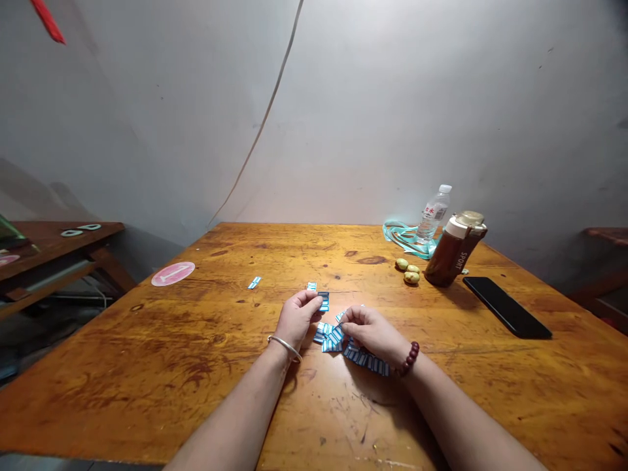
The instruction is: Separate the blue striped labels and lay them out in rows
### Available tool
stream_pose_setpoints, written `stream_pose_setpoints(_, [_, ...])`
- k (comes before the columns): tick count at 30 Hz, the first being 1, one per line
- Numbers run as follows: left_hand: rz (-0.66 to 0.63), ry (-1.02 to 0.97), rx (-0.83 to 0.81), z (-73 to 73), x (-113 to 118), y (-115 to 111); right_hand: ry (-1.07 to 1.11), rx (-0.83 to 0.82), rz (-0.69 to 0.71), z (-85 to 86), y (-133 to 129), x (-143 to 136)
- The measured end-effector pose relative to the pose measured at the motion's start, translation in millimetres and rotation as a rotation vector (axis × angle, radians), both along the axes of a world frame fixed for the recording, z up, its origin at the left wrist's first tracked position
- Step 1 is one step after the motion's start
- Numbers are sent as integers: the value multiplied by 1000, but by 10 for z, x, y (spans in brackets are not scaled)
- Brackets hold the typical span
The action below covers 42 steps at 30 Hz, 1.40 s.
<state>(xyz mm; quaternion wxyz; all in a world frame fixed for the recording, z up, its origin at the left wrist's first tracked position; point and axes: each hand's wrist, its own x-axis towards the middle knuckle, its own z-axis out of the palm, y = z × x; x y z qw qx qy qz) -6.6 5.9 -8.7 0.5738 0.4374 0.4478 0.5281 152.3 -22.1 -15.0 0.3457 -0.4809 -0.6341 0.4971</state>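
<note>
My left hand [298, 320], with a silver bangle at the wrist, pinches a small blue-and-white paper strip [324, 302] between thumb and fingers. Beside it, my right hand [370, 330], wearing a dark red bead bracelet, is closed at the fingertips on the edge of another blue-and-white strip [335, 337] in a loose pile. More strips [367, 361] lie under and in front of my right hand, partly hidden by it. One single strip [312, 286] lies just beyond my left hand, and another small piece [254, 282] lies apart to the left.
On the wooden table [220, 405] are a pink round sticker [173, 274], several small yellowish fruits [411, 278], a brown sport bottle [450, 252], a clear water bottle [434, 216], a turquoise strap [400, 232] and a black phone [506, 306]. A wall stands behind.
</note>
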Motion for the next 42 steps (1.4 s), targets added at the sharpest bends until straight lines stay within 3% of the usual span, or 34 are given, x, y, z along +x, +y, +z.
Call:
stream_pose_setpoints(6, [-15, 14, -21, 36, 9, -18, 148, -150, -47, 36, 7, -12])
stream_pose_setpoints(13, [-14, -31, -36, 10, 24, -11, 248, -154, -15, 21, 18, -32])
stream_pose_setpoints(24, [-39, -40, -63, 23, 33, -33, 231, -114, -105, 107, -6, -18])
stream_pose_setpoints(31, [-119, 31, -72, 11, 102, -92, 136, 139, -173, 164, -43, -45])
stream_pose_setpoints(37, [-189, 62, -93, 47, 156, -168, -110, 438, -263, 218, -124, -94])
stream_pose_setpoints(42, [-273, -2, -111, 56, 150, -190, -155, 485, -293, 207, -107, -84])
